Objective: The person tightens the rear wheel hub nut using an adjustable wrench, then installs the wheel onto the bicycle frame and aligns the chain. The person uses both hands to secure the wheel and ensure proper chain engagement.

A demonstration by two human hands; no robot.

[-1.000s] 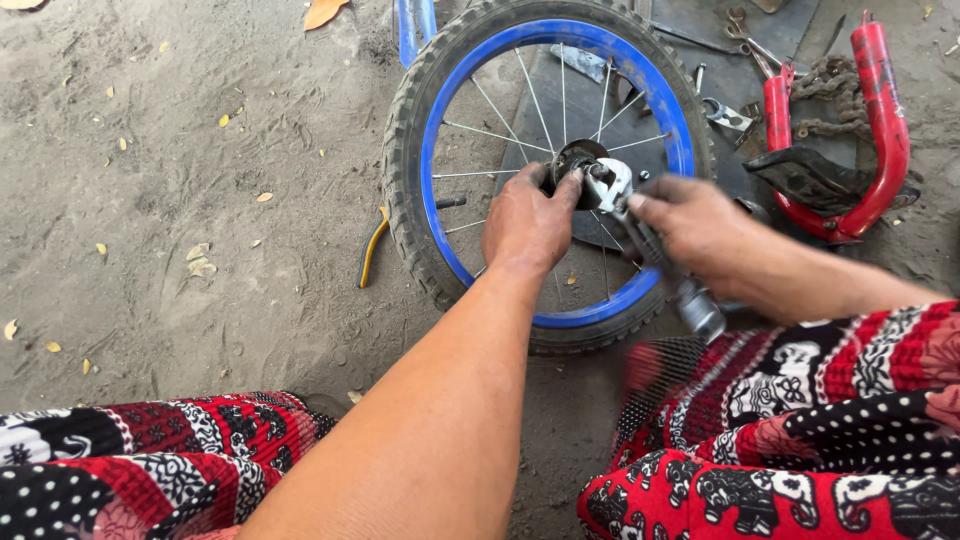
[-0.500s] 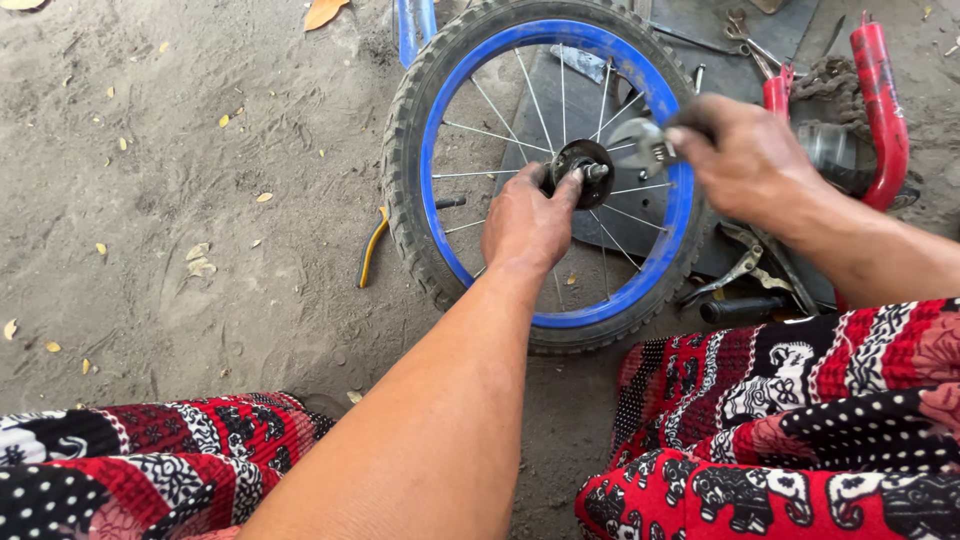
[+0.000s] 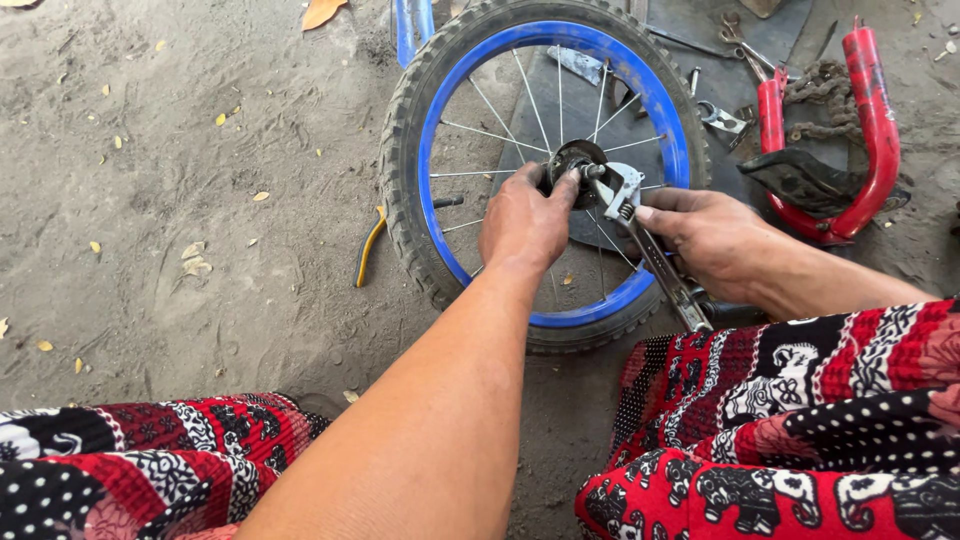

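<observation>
My left hand rests on the hub of the small blue-rimmed wheel, which lies flat on the sandy ground, fingers curled around the hub's edge. My right hand is closed around the handle of an adjustable wrench; its long axis runs diagonally, its head up-left at the hub, its handle down-right toward my knee. A red bicycle frame with a chain lies to the right.

Soft even daylight, faint shadows, sharp focus, no glare.
</observation>
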